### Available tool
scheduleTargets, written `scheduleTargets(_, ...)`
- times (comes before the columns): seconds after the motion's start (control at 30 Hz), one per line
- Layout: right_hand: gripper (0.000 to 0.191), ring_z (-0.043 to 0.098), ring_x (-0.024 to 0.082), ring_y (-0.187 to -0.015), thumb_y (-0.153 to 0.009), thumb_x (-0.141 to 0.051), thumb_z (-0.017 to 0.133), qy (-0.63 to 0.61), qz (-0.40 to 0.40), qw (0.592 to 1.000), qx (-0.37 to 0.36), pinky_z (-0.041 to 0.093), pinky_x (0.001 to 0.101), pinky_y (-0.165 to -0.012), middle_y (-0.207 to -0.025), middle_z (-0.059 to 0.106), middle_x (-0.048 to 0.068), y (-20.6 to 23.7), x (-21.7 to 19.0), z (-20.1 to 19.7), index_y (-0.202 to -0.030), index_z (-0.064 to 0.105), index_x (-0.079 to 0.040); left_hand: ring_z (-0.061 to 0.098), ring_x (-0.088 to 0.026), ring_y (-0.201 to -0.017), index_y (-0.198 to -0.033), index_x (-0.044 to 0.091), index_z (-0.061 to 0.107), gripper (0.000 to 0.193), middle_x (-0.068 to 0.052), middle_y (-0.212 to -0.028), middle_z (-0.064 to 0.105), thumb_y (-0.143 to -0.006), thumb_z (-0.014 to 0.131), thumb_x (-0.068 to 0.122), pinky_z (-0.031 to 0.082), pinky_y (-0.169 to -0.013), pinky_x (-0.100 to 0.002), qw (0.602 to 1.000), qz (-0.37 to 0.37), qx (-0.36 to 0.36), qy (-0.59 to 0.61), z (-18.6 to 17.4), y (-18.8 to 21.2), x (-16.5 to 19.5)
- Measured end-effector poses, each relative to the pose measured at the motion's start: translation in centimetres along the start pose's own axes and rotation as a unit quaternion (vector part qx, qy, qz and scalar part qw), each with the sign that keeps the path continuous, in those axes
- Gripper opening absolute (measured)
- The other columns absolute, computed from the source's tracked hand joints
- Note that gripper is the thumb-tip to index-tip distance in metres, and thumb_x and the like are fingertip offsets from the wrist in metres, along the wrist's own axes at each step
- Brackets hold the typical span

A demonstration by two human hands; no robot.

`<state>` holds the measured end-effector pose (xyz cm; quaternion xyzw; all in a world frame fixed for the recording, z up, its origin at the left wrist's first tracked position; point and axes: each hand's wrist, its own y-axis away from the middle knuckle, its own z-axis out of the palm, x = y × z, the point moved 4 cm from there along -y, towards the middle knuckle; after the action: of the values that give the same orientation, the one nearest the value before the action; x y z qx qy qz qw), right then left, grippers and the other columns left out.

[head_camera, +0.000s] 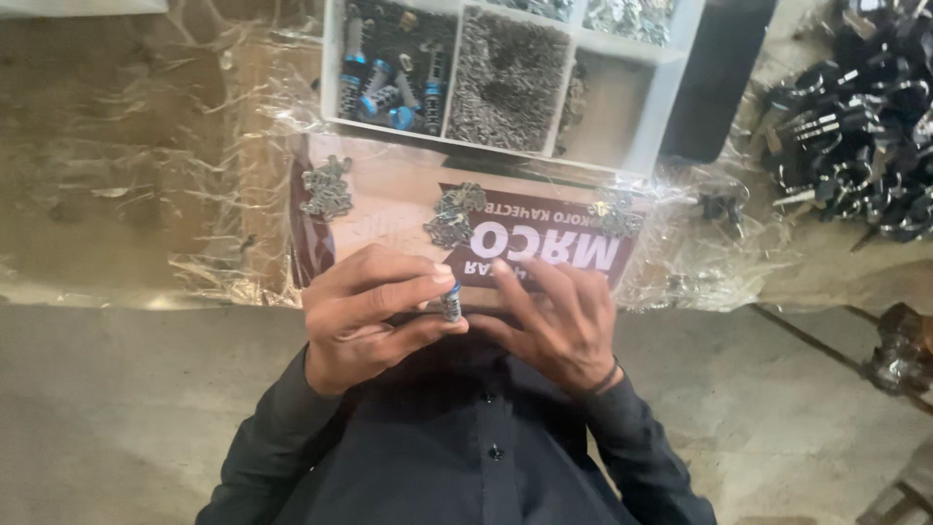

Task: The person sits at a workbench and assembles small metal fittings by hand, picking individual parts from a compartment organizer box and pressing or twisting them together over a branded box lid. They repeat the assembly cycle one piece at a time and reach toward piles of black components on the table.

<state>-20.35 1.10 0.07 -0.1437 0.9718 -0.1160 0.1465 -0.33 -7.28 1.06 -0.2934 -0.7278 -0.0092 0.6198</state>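
My left hand (374,311) pinches a small blue-and-silver cylindrical part (452,302) between thumb and fingertips, held upright in front of my dark shirt. My right hand (559,321) is beside it with fingers spread, its fingertips reaching toward the part; whether they touch it I cannot tell. Just beyond the hands lies a printed cardboard sheet (389,209) with three small heaps of metal pieces (328,190), (455,214), (614,216). Behind it stands a white compartment tray (333,68) holding more blue-and-silver parts (389,83) and a bin of tiny metal pieces (510,83).
Crinkled clear plastic film (146,165) covers the brown work surface. A heap of black and silver parts (855,126) lies at the far right. A dark flat object (719,68) sits beside the tray. Grey concrete floor (117,418) runs below the surface edge.
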Motion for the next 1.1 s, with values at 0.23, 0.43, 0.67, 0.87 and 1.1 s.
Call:
scheduleTargets(0.23, 0.067, 0.054, 0.026, -0.094, -0.083, -0.049, 0.086, -0.018, 0.029, 0.999, -0.015, 0.047, 0.0411, -0.082, -0.116, 0.055, 0.007, -0.8, -0.6, 1.7, -0.137, 0.067, -0.013, 0.073, -0.023, -0.095, -0.115, 0.006, 0.072, 0.046, -0.008, -0.111, 0.072, -0.076, 0.096, 0.013, 0.061, -0.081, -0.034, 1.000, 0.015, -0.002, -0.002, 0.1, -0.1, 0.4)
scheduleTargets(0.43, 0.041, 0.063, 0.022, -0.099, -0.086, -0.024, 0.090, -0.024, -0.084, 0.994, 0.072, 0.051, 0.0390, -0.084, -0.116, 0.065, 0.005, 2.4, 1.0, 0.3, -0.120, 0.073, -0.010, 0.073, -0.023, -0.095, -0.115, 0.007, 0.073, 0.046, -0.007, -0.109, 0.072, -0.076, 0.096, 0.014, 0.061, -0.081, -0.033, 1.000, 0.020, -0.019, -0.004, 0.7, -0.1, 0.8)
scheduleTargets(0.67, 0.011, 0.073, 0.022, -0.079, -0.094, 0.003, 0.070, -0.542, 0.262, 0.789, 0.125, 0.061, 0.0320, -0.072, -0.094, 0.074, 0.012, 5.7, 0.8, -0.3, -0.102, 0.071, -0.005, 0.073, -0.022, -0.097, -0.116, 0.009, 0.073, 0.043, -0.006, -0.112, 0.073, -0.079, 0.093, 0.016, 0.060, -0.082, -0.033, 0.998, 0.031, -0.053, 0.020, 2.9, 0.0, 1.7)
scheduleTargets(0.87, 0.024, 0.074, 0.020, -0.085, -0.082, 0.006, 0.082, -0.383, 0.133, 0.889, 0.212, 0.060, 0.0278, -0.075, -0.096, 0.073, 0.015, 3.3, -0.1, -4.5, -0.097, 0.066, -0.002, 0.073, -0.022, -0.097, -0.117, 0.009, 0.073, 0.045, -0.006, -0.113, 0.073, -0.077, 0.093, 0.015, 0.059, -0.083, -0.033, 0.997, 0.029, -0.068, 0.023, 4.1, -0.3, 2.4)
scheduleTargets(1.1, 0.029, 0.072, 0.023, -0.087, -0.075, 0.015, 0.079, -0.415, 0.129, 0.881, 0.189, 0.059, 0.0304, -0.076, -0.095, 0.073, 0.014, 2.0, 0.0, -4.1, -0.098, 0.069, 0.000, 0.073, -0.022, -0.096, -0.118, 0.009, 0.073, 0.046, -0.006, -0.113, 0.072, -0.077, 0.094, 0.015, 0.059, -0.082, -0.033, 0.997, 0.021, -0.067, 0.026, 4.9, -0.4, 1.9)
